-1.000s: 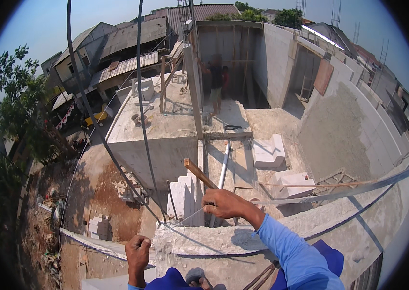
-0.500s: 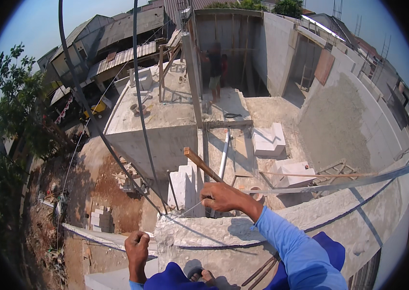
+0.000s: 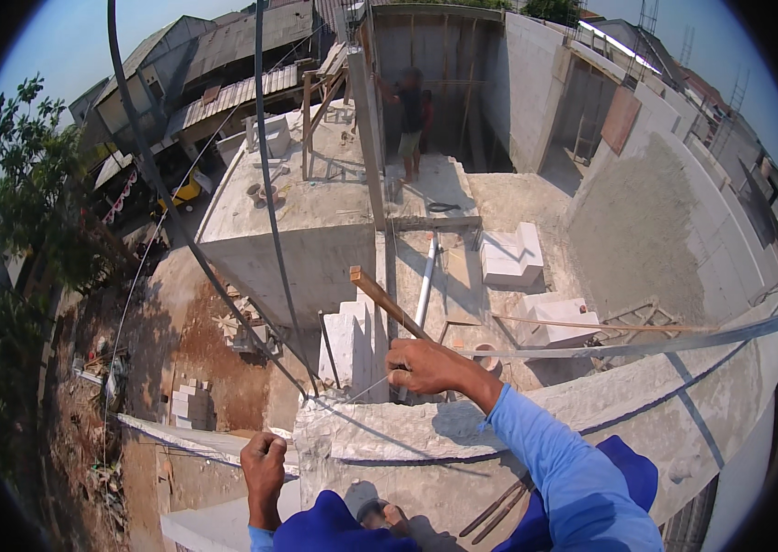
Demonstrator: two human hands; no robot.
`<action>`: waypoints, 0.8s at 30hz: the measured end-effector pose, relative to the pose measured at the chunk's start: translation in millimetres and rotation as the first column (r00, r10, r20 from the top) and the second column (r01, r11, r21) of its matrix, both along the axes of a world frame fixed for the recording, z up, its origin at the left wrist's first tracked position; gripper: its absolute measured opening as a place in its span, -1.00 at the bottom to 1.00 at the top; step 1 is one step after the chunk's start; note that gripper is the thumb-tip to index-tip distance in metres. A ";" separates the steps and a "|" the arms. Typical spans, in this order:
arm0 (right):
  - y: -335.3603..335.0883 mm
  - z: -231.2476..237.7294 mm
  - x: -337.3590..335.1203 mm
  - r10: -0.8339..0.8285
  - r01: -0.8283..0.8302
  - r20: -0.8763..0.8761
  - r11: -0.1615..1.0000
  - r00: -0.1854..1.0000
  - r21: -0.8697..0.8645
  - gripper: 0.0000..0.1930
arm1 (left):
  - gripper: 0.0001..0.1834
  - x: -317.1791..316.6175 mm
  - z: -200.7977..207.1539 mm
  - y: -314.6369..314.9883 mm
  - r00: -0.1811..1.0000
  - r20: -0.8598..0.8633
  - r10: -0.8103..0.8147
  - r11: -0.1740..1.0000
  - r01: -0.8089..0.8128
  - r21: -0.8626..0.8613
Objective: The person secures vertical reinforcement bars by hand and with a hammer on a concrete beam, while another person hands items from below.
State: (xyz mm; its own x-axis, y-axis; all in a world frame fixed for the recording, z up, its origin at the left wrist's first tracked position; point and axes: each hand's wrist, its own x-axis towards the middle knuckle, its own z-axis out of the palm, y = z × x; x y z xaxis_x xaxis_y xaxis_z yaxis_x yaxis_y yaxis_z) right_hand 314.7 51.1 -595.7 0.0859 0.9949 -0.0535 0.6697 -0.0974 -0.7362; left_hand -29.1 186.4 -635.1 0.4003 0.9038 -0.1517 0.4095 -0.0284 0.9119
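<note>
My right hand (image 3: pixel 435 366) is closed over the wall top, with a wooden handle (image 3: pixel 384 299) running up and left from it; whatever is at the handle's other end is hidden. A thin pale line (image 3: pixel 368 387) slants from the fingers of this hand down to the foot of the upright steel rods (image 3: pixel 280 276). To the lower left, my left hand (image 3: pixel 265 465) is a fist, and its contents do not show. It hangs beside the rough end of the pale wall (image 3: pixel 361 437).
A long grey metal bar (image 3: pixel 665 348) stretches rightward from near my right hand. Pale blocks (image 3: pixel 510 258) stand on the lower floor beside a white pipe (image 3: pixel 427 276). Two dark rods (image 3: pixel 496 511) lie near my foot. Another person (image 3: pixel 410 120) stands farther back; ground drops away left.
The view has shifted slightly, and both hands sit a little higher in it, still closed. The person at the back is turned differently, with an arm reaching toward the post.
</note>
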 end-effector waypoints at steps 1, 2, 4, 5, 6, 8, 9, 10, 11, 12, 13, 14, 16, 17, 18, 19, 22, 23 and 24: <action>-0.5 1.8 -0.4 -0.002 0.002 0.002 1.000 1.000 -0.015 -0.80 | -0.88 -2.3 -3.2 0.3 1.000 -0.002 0.013 1.000 -0.013 0.000; -0.7 2.0 -0.4 -0.004 0.004 0.003 1.000 1.000 -0.031 -0.80 | -0.88 -5.2 -6.7 1.3 0.999 -0.005 0.035 0.999 -0.035 0.006; 1.6 -6.9 3.1 0.034 -0.033 0.005 0.994 0.999 -0.104 -0.79 | -0.89 -12.4 -12.7 3.1 0.997 -0.013 0.081 0.997 -0.081 0.019; 0.3 -12.8 6.0 0.048 -0.046 0.009 0.988 0.999 -0.146 -0.78 | -0.89 -16.8 -14.9 -1.6 0.991 -0.058 0.117 0.993 -0.117 -0.003; 1.8 -6.7 6.9 0.051 -0.045 0.034 0.986 0.998 -0.163 -0.77 | -0.89 -18.5 -8.7 -1.6 0.986 -0.062 0.157 0.988 -0.157 0.010; 0.4 2.6 3.1 0.068 -0.050 0.102 0.984 0.992 -0.168 -0.72 | -0.88 -32.5 -30.0 7.1 0.969 -0.056 0.239 0.970 -0.236 0.061; -2.5 -9.0 7.8 0.044 -0.030 0.102 0.990 0.994 -0.135 -0.70 | -0.88 -20.5 -31.8 12.5 0.970 -0.022 0.242 0.969 -0.241 0.048; -2.8 -6.5 13.7 0.058 -0.038 0.118 0.985 0.991 -0.171 -0.70 | -0.88 -18.2 -34.6 9.3 0.968 -0.027 0.251 0.968 -0.250 0.022; -1.4 -9.4 12.4 0.085 -0.062 0.104 0.975 0.991 -0.211 -0.69 | -0.88 -27.3 -34.4 1.7 0.961 -0.061 0.270 0.963 -0.270 -0.001; -5.8 -3.7 14.6 0.052 -0.030 0.100 0.977 0.994 -0.211 -0.70 | -0.89 -20.4 -33.8 -1.7 0.965 -0.068 0.252 0.967 -0.254 -0.013; -5.4 -1.0 11.3 0.029 -0.014 0.068 0.977 0.997 -0.212 -0.71 | -0.89 -24.4 -37.1 -1.2 0.964 -0.070 0.257 0.966 -0.258 -0.008; -0.1 -6.4 3.8 0.044 -0.034 0.048 0.980 0.998 -0.197 -0.72 | -0.87 -35.2 -37.9 1.0 0.959 -0.122 0.256 0.966 -0.256 0.013; -1.7 -22.3 10.8 0.029 -0.023 0.037 0.987 0.999 -0.158 -0.75 | -0.86 -29.9 -46.1 -3.2 0.961 -0.150 0.231 0.967 -0.244 -0.072; 5.7 -16.5 21.0 0.013 -0.008 0.076 0.997 0.997 -0.070 -0.74 | -0.86 -16.5 -43.5 7.8 0.971 -0.112 0.210 0.976 -0.215 -0.039; 2.7 -16.6 19.4 0.019 -0.015 0.057 0.997 0.998 -0.075 -0.75 | -0.85 -26.5 -52.5 5.8 0.965 -0.146 0.219 0.974 -0.226 -0.029; -7.1 -35.5 8.6 0.030 -0.027 0.043 0.997 0.999 -0.075 -0.74 | -0.85 -41.9 -62.3 -0.7 0.957 -0.179 0.228 0.972 -0.235 -0.018; -0.7 -27.2 7.7 0.059 -0.053 0.045 0.990 0.997 -0.134 -0.73 | -0.85 -46.3 -51.7 1.9 0.936 -0.218 0.277 0.961 -0.272 0.053; -4.0 -27.0 8.7 0.049 -0.042 0.056 0.991 0.997 -0.127 -0.73 | -0.85 -46.1 -51.9 0.8 0.935 -0.215 0.282 0.959 -0.279 0.045; -6.2 -26.1 11.4 0.039 -0.031 0.066 0.992 0.997 -0.120 -0.73 | -0.85 -44.8 -52.7 0.7 0.934 -0.213 0.287 0.957 -0.286 0.037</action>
State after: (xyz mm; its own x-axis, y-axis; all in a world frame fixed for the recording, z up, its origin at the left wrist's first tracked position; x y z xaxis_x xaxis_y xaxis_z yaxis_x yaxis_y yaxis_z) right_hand 326.1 44.9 -621.9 0.0582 0.9842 -0.1669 0.7223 -0.1570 -0.6736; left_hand -73.9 187.1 -687.8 0.0826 0.9762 -0.2004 0.5865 0.1149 0.8018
